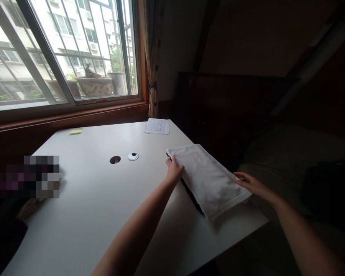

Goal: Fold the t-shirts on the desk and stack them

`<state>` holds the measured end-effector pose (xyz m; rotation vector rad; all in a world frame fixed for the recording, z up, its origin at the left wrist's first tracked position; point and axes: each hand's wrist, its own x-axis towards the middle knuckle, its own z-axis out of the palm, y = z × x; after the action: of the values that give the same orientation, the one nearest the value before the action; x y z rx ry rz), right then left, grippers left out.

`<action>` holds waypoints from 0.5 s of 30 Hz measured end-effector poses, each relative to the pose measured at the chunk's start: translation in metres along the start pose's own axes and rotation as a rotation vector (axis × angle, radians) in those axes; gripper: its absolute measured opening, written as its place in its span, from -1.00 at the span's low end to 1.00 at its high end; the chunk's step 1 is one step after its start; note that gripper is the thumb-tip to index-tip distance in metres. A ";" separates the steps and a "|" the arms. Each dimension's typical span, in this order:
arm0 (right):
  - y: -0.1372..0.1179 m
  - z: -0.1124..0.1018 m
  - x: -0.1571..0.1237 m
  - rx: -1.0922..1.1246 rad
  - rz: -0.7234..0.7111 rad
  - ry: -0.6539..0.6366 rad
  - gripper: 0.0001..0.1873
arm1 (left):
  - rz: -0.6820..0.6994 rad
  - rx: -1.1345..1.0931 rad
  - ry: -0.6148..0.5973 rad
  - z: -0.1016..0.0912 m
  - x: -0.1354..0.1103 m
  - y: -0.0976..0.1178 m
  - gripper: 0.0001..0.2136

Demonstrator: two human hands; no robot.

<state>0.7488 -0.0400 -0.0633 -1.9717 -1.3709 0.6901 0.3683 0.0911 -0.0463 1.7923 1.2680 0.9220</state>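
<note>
A folded white cloth lies on the right side of the white table, over a thin dark object whose edge shows beneath it. My left hand rests at the cloth's left edge near its far corner, fingers curled onto that edge. My right hand touches the cloth's right edge near the table's rim, fingers stretched out flat.
A sheet of printed paper lies at the far edge, a yellow sticky pad at the far left. A cable hole and its round cap sit mid-table. A window is behind; a dark bed stands on the right.
</note>
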 end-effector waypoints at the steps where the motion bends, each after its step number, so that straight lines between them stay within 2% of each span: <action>1: 0.003 0.001 0.000 -0.074 -0.027 0.034 -0.35 | 0.014 0.048 0.030 -0.003 -0.003 0.004 -0.24; 2: 0.004 0.002 0.000 -0.159 -0.064 0.075 -0.36 | 0.056 0.118 0.060 -0.005 -0.007 0.008 -0.27; 4: -0.001 0.007 0.001 -0.326 -0.171 0.173 -0.38 | 0.224 0.312 0.083 -0.008 -0.012 0.015 -0.36; 7: -0.031 0.030 -0.003 -0.482 -0.383 0.245 -0.41 | 0.472 0.571 -0.014 -0.007 -0.015 0.017 -0.48; 9: -0.059 0.056 -0.012 -0.539 -0.529 0.199 -0.42 | 0.485 0.658 -0.104 -0.004 -0.014 0.011 -0.49; 11: -0.087 0.087 -0.027 -0.598 -0.670 0.111 -0.41 | 0.422 0.704 -0.153 -0.003 -0.011 0.001 -0.47; 13: -0.109 0.116 -0.045 -0.668 -0.749 -0.001 -0.41 | 0.369 0.725 -0.161 -0.004 -0.008 -0.008 -0.46; 15: -0.124 0.135 -0.062 -0.706 -0.795 -0.040 -0.40 | 0.357 0.736 -0.149 -0.006 -0.005 -0.014 -0.45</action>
<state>0.5555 -0.0395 -0.0565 -1.6147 -2.4297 -0.1608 0.3559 0.0902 -0.0562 2.6700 1.3080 0.5006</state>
